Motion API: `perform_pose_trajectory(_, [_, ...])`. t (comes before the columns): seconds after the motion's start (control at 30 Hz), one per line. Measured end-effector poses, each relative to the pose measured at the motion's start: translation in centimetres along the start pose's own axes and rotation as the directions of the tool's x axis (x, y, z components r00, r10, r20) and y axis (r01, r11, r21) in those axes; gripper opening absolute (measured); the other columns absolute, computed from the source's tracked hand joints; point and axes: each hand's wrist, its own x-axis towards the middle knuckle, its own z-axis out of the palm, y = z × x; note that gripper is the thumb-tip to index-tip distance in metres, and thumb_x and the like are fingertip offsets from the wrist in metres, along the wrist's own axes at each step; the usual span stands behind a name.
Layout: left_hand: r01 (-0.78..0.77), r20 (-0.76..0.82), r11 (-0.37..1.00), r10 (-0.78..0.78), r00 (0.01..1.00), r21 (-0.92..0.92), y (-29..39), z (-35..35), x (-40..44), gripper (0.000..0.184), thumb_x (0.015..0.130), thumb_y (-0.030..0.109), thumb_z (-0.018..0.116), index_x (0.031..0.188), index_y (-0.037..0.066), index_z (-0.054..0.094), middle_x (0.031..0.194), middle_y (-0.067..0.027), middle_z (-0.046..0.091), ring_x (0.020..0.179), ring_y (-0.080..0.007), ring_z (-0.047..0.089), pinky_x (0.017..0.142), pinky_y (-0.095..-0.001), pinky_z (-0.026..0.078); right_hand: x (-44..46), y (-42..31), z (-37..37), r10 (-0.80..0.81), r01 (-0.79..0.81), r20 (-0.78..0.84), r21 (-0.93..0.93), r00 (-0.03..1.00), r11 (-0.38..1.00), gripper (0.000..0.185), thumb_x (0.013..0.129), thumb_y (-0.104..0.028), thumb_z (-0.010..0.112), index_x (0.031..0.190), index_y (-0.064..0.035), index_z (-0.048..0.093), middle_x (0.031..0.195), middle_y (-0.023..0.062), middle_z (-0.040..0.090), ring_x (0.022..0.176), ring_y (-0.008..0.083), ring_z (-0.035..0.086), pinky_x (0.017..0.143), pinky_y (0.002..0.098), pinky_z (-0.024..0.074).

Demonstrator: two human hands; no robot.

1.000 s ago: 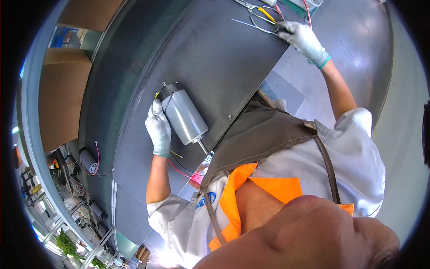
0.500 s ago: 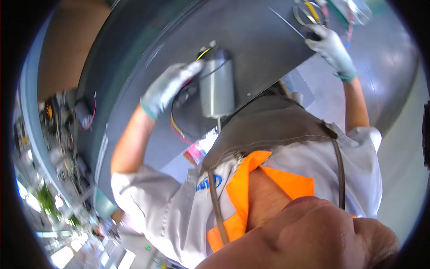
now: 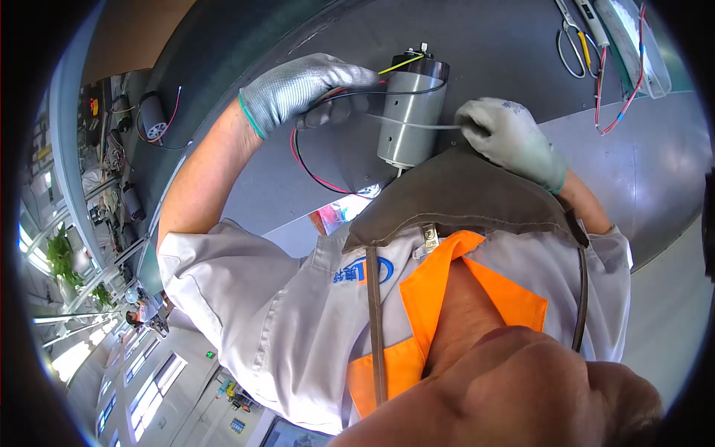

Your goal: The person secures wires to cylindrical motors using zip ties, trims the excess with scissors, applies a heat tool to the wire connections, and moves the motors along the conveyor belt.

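A grey cylindrical motor (image 3: pixel 410 112) with a black end cap lies on the dark table, its shaft toward my apron. My left hand (image 3: pixel 302 86), in a white-grey glove, is closed around the motor's wires (image 3: pixel 350 94) just left of the motor. The gloved right hand (image 3: pixel 510 138), to the motor's right, pinches one end of a thin white strip (image 3: pixel 421 126). That strip passes over the motor's body toward the left fingers; whether they touch its far end cannot be made out.
Scissors (image 3: pixel 573 45) with a yellow part lie at the upper right, beside a white tool (image 3: pixel 592 22), red wires and a clear plastic tray (image 3: pixel 633 52). A second motor (image 3: pixel 153 115) sits at the left beyond the table edge. A distant person (image 3: pixel 135 316) is at lower left.
My right hand has left the scissors and come in toward the motor with the white strip. My left hand has moved from the motor's side onto its wires. The view has shifted.
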Motion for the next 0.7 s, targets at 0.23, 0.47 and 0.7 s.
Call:
perform_pose_trajectory(0.23, [0.073, 0.058, 0.994, -0.078, 0.995, 0.082, 1.2, 0.2, -0.4, 0.052, 0.096, 0.052, 0.055, 0.081, 0.004, 0.070, 0.053, -0.0037, 0.056, 0.035, -0.0061, 0.043, 0.034, -0.0220, 0.031, 2.9, -0.6, 1.2, -0.251, 0.068, -0.231, -0.593, 0.940, 0.802, 0.014, 0.083, -0.017, 0.063, 0.094, -0.0077, 0.065, 0.085, 0.0146, 0.065, 0.084, 0.0343, 0.065, 0.071, 0.0473, 0.0533])
perform_pose_trajectory(0.47, [0.156, 0.026, 0.987, -0.157, 0.987, 0.024, -0.1, 1.8, 0.3, 0.053, 0.099, 0.053, 0.047, 0.102, 0.004, 0.068, 0.062, -0.0049, 0.062, 0.042, -0.0068, 0.048, 0.036, -0.0217, 0.035, 3.0, -0.1, 2.0, 0.187, -0.169, 0.039, 0.636, 0.982, 0.753, 0.024, 0.089, -0.014, 0.064, 0.110, -0.0075, 0.073, 0.082, -0.0061, 0.062, 0.066, 0.0010, 0.054, 0.058, 0.0192, 0.0474])
perform_pose_trajectory(0.7, [-0.166, -0.451, 0.897, -0.040, 0.892, -0.409, -2.4, 5.5, 3.4, 0.030, 0.099, 0.028, 0.058, 0.104, 0.000, 0.066, 0.075, -0.0027, 0.064, 0.051, -0.0065, 0.054, 0.041, -0.0205, 0.037, 2.8, -0.3, 1.5, 0.253, -0.214, 0.165, 0.960, 0.953, 0.182, 0.020, 0.092, -0.012, 0.068, 0.109, -0.0028, 0.071, 0.101, 0.0035, 0.069, 0.081, 0.0068, 0.064, 0.071, 0.0237, 0.0550])
